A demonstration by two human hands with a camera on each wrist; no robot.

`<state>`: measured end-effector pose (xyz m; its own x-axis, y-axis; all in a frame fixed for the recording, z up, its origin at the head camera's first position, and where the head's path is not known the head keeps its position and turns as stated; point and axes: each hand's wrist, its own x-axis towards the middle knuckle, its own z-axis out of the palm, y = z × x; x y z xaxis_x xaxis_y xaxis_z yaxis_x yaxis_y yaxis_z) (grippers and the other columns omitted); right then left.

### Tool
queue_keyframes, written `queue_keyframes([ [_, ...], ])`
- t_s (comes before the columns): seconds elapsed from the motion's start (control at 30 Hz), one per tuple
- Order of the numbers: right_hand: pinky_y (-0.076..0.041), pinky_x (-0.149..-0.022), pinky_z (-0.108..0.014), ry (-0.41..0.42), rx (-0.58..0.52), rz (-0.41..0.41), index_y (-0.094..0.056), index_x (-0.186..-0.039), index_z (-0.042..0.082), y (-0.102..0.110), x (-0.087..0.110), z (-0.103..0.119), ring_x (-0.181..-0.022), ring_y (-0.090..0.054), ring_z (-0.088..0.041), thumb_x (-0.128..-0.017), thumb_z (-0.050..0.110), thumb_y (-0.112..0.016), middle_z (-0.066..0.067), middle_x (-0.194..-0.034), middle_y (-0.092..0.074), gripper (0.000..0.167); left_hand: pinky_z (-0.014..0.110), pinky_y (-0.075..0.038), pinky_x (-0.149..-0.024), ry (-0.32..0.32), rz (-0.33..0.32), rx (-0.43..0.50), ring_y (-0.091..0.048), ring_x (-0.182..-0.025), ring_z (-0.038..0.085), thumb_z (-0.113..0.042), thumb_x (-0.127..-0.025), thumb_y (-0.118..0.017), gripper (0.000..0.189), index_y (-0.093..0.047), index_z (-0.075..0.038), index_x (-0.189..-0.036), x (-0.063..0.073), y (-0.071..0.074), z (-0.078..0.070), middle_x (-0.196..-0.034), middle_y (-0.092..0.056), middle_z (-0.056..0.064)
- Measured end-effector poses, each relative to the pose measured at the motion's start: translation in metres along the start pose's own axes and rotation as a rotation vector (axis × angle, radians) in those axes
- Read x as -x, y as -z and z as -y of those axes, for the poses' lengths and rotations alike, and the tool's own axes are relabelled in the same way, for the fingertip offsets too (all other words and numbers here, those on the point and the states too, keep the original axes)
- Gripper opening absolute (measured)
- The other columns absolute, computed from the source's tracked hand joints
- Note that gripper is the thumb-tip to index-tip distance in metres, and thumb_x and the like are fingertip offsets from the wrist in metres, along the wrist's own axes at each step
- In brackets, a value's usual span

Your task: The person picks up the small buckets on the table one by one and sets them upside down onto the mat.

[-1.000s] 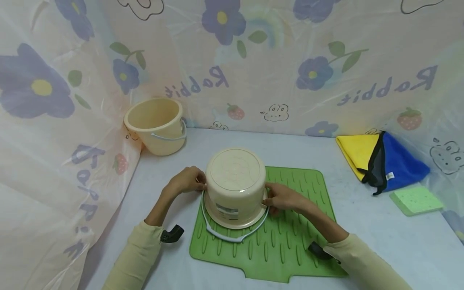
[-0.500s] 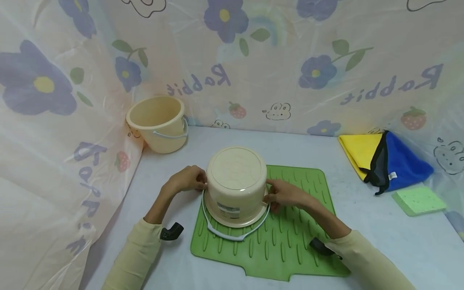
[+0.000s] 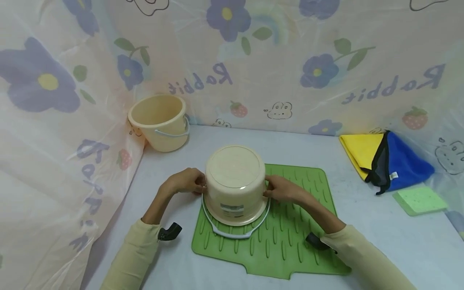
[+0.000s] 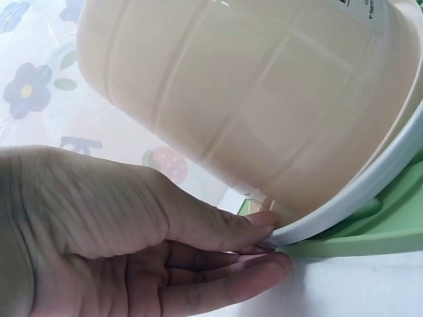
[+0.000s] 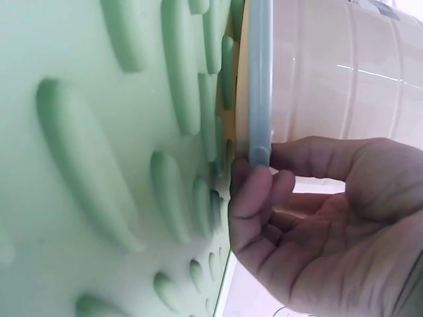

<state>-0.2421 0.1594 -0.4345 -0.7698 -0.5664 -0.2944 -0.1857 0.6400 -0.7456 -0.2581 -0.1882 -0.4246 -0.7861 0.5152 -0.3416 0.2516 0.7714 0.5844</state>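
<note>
While the bottom of a round cream plastic bucket (image 3: 235,177) faces upward, its rim faces down over the left part of a flat green ridged mat (image 3: 282,253) spread on a white-covered table (image 3: 174,262). A person's two bare hands work at opposite sides of that rim. The left hand (image 3: 186,181) pinches it between thumb and fingers, right where the pale grey curved plastic handle (image 3: 232,236) joins; the right hand (image 3: 284,188) grips the matching joint with curled fingers. The handle loops loosely around the near side, low over the mat. Whether the rim rests fully on the ridges cannot be told. The hold appears to be mostly fingertips on smooth plastic, so a slip seems the likeliest trouble, and uneven force from the two sides could tip or twist the bucket. Because the left side sits close to the mat's edge, a small leftward shift could leave the rim half off it and rocking. The hinged handle could also swing and pinch a finger or snag on a ridge. Well apart, at the back left, stands a second cream bucket (image 3: 161,131), upright.
</note>
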Motion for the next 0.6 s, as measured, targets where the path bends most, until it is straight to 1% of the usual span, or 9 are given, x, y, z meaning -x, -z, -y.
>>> queue_keyframes([
  [0.07, -0.047, -0.055, -0.030, -0.004, -0.006, -0.011, -0.050, -0.147, -0.003, -0.0001, -0.0004, -0.0002, -0.059, -0.057, -0.020, -0.101, 0.004, -0.060, -0.015, -0.078, -0.066, 0.048, 0.020, -0.051, -0.062, -0.004, 0.013, 0.004, -0.067, -0.070, 0.013, -0.007, -0.096, -0.073, 0.018, -0.066, -0.006, -0.081, 0.0000, -0.0003, -0.0008, -0.079, -0.071, 0.007],
  [0.2, -0.053, -0.058, -0.032, -0.015, -0.019, -0.032, -0.048, -0.148, -0.004, -0.0004, 0.0004, -0.0026, -0.064, -0.060, -0.021, -0.101, 0.005, -0.061, -0.015, -0.084, -0.067, 0.050, 0.020, -0.053, -0.060, 0.015, 0.045, -0.009, -0.068, -0.068, 0.013, -0.007, -0.096, -0.073, 0.020, -0.065, -0.006, -0.078, -0.0015, -0.0008, -0.0036, -0.077, -0.073, 0.008],
  [0.3, -0.058, -0.061, -0.035, -0.029, -0.043, -0.036, -0.045, -0.151, -0.004, -0.0013, 0.0013, -0.0044, -0.064, -0.061, -0.022, -0.101, 0.004, -0.060, -0.016, -0.085, -0.067, 0.052, 0.020, -0.053, -0.060, 0.029, 0.065, -0.032, -0.069, -0.068, 0.014, -0.007, -0.096, -0.074, 0.021, -0.065, -0.006, -0.077, -0.0024, -0.0002, -0.0066, -0.077, -0.074, 0.009],
  [0.37, -0.059, -0.061, -0.035, -0.041, -0.054, -0.033, -0.043, -0.152, -0.004, -0.0021, 0.0019, -0.0054, -0.064, -0.061, -0.022, -0.102, 0.004, -0.059, -0.016, -0.085, -0.066, 0.053, 0.022, -0.055, -0.062, 0.039, 0.075, -0.034, -0.070, -0.070, 0.014, -0.008, -0.096, -0.073, 0.020, -0.066, -0.006, -0.078, -0.0026, 0.0005, -0.0082, -0.079, -0.074, 0.009],
  [0.5, -0.057, -0.060, -0.034, -0.035, -0.053, -0.009, -0.037, -0.156, -0.003, -0.0028, 0.0021, -0.0070, -0.063, -0.060, -0.020, -0.103, 0.004, -0.056, -0.015, -0.085, -0.064, 0.057, 0.025, -0.060, -0.067, 0.068, 0.070, -0.003, -0.071, -0.073, 0.014, -0.007, -0.096, -0.073, 0.015, -0.068, -0.005, -0.081, -0.0025, 0.0017, -0.0091, -0.082, -0.074, 0.009],
  [0.6, -0.055, -0.059, -0.034, -0.017, -0.045, -0.004, -0.034, -0.158, -0.003, -0.0025, 0.0021, -0.0068, -0.062, -0.060, -0.020, -0.104, 0.003, -0.055, -0.016, -0.083, -0.065, 0.059, 0.025, -0.058, -0.067, 0.057, 0.043, 0.002, -0.070, -0.072, 0.014, -0.005, -0.094, -0.074, 0.014, -0.068, -0.005, -0.081, -0.0032, 0.0027, -0.0091, -0.080, -0.074, 0.009],
])
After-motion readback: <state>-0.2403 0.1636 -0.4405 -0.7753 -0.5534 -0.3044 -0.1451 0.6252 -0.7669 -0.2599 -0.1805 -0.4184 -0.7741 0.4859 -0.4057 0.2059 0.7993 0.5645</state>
